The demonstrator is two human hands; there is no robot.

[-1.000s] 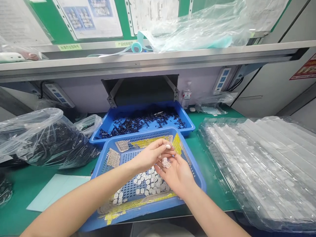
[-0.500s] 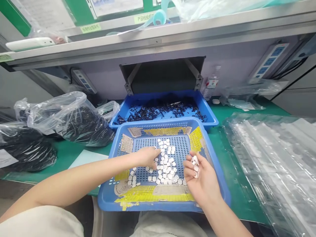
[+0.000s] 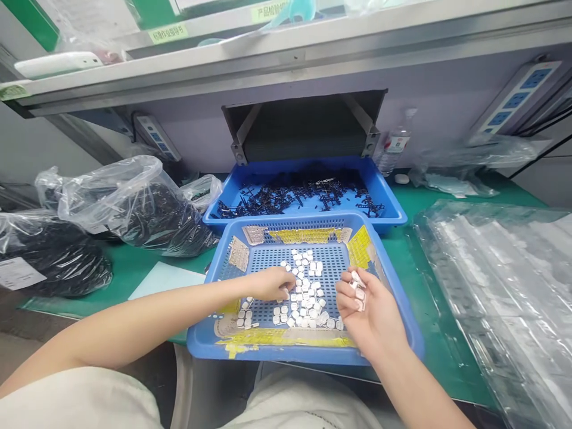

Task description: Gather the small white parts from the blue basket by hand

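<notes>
Head view: the green bench carries a blue basket at its front edge. My left forearm reaches across the basket's left rim; my right forearm slants in over its front right corner. My right hand is turned palm up near the right rim, fingers curled around a few white pieces. My left hand is back-up, fingertips drawn narrow; whether they pinch anything I cannot tell. Loose pieces lie just beside it on the basket floor.
</notes>
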